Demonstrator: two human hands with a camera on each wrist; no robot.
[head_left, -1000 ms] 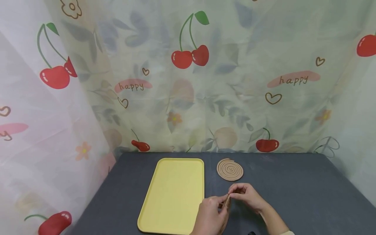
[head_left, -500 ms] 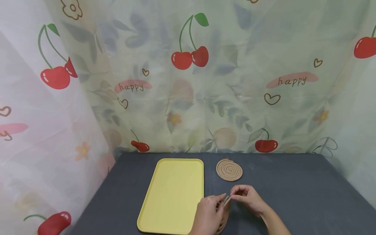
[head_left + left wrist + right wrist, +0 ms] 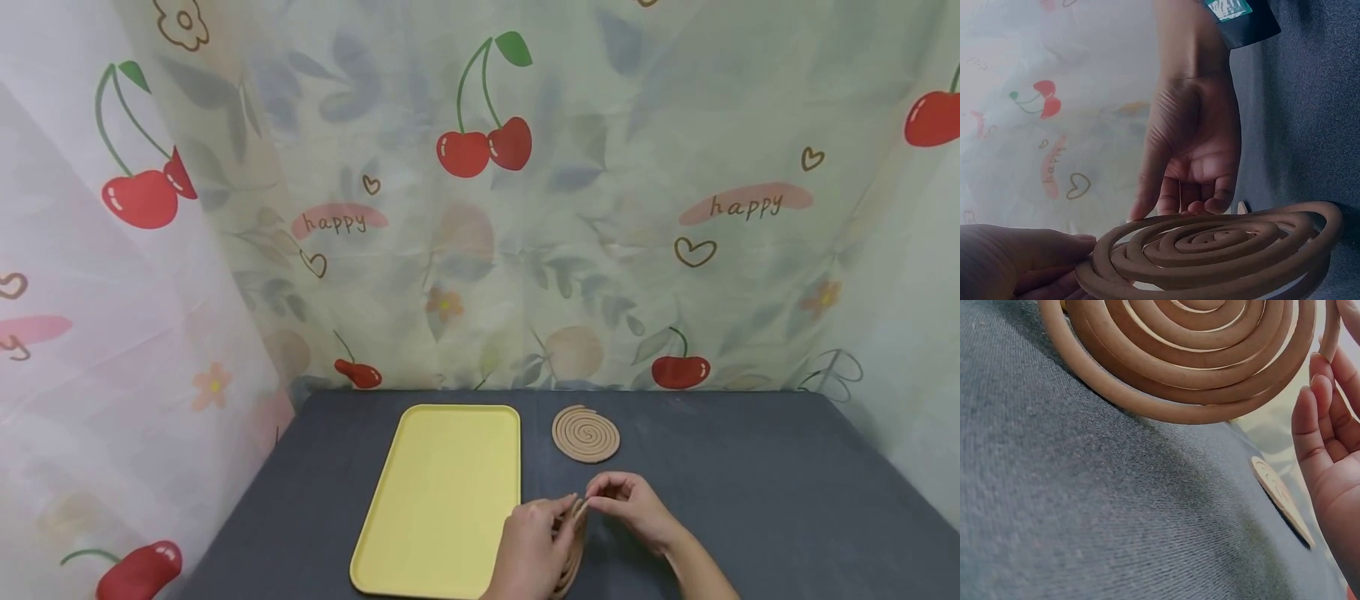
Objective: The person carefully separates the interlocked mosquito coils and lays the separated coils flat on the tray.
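Observation:
A brown mosquito coil (image 3: 573, 560), apparently two interlaced spirals, is held tilted on its edge near the table's front. My left hand (image 3: 527, 546) grips its rim between thumb and fingers. With thumb and fingertips, my right hand (image 3: 633, 507) pinches the coil's outer strand at its upper end. In the left wrist view, the rings of the coil (image 3: 1229, 256) stand spread apart at different heights, with gaps between them. The right wrist view shows the coil (image 3: 1179, 412) close above the dark cloth. Another mosquito coil (image 3: 587, 434) lies flat on the table beyond the hands.
A yellow rectangular tray (image 3: 442, 500) lies left of the hands, its right edge close to the left hand. Dark cloth covers the table (image 3: 750, 483). A printed curtain (image 3: 510, 250) with cherries encloses the back and sides.
The held coil has turned so more of its rings show to the head camera. The right hand has moved slightly right and down, with the strands near its fingertips spread further apart.

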